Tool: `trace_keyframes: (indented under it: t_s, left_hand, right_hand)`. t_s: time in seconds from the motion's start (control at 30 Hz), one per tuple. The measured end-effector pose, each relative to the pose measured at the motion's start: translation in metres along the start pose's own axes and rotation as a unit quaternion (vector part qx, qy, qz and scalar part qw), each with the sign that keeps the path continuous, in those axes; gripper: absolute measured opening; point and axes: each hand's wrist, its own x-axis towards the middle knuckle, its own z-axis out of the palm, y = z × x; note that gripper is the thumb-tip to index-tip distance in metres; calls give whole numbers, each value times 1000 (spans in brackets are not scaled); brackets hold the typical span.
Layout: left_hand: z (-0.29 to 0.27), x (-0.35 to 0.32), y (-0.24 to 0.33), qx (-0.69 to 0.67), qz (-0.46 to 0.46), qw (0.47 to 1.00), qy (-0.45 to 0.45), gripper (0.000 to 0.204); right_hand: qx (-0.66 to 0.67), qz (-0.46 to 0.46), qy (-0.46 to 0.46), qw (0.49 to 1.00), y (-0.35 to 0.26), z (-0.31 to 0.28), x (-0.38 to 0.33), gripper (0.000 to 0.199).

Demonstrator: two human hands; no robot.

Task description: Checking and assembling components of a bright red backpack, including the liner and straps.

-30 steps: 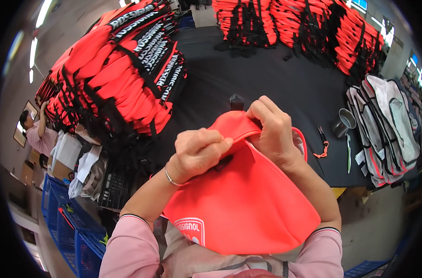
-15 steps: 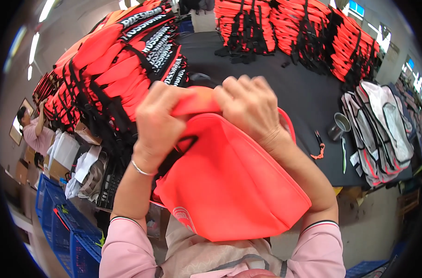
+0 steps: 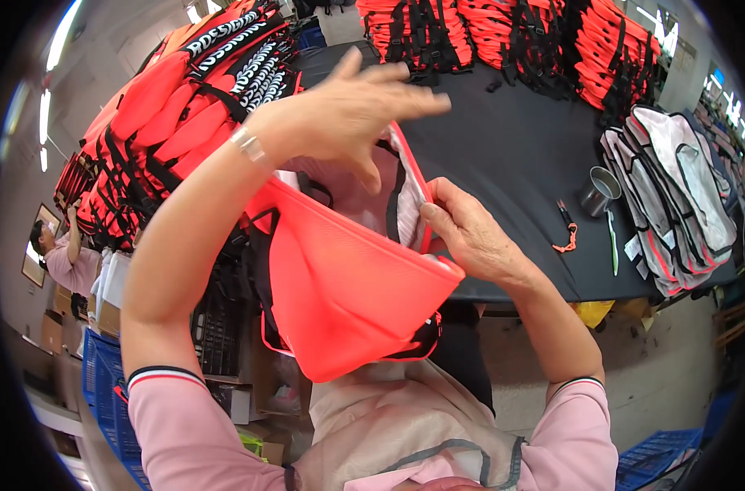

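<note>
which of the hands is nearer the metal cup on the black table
Right. The right hand holds the red bag by its edge, left of the metal cup; the left hand, spread above the bag's opening, is farther left.

I see a bright coral-red bag [image 3: 348, 286] mid-frame, its lining [image 3: 360, 211] dusty pink. Folded bags [image 3: 164, 123] at upper left glow a similar red, with white lettering on black bands. Red stacks [image 3: 499, 37] with black straps fill the top edge, beyond the black tabletop [image 3: 519, 155]. At right, grey bags [image 3: 675, 184] carry black piping. Pink sleeves [image 3: 184, 430] finish in dark, white and red stripes; the crate [image 3: 110, 401] at lower left is blue.
</note>
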Motion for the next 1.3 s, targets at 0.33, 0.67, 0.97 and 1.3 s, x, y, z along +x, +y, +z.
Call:
trace_keyframes:
  t_s: [0.33,0.67,0.97,1.3]
  left_hand:
    - [5,27,8,-333,-73,836,-429,67]
    - [10,37,48,-388,-92,845,-357,52]
    - [40,19,37,-234,23,968,-85,21]
    - [59,11,38,-106,7,984,145,16]
  right_hand:
    - [355,40,-125,926,19,-8,-39,47]
    - [254,-7,-122,959,19,-27,-27,32]
    - [-85,-112,72,987,19,-19,-32,32]
    - [-241,-323,308,862,46,9,-14,22]
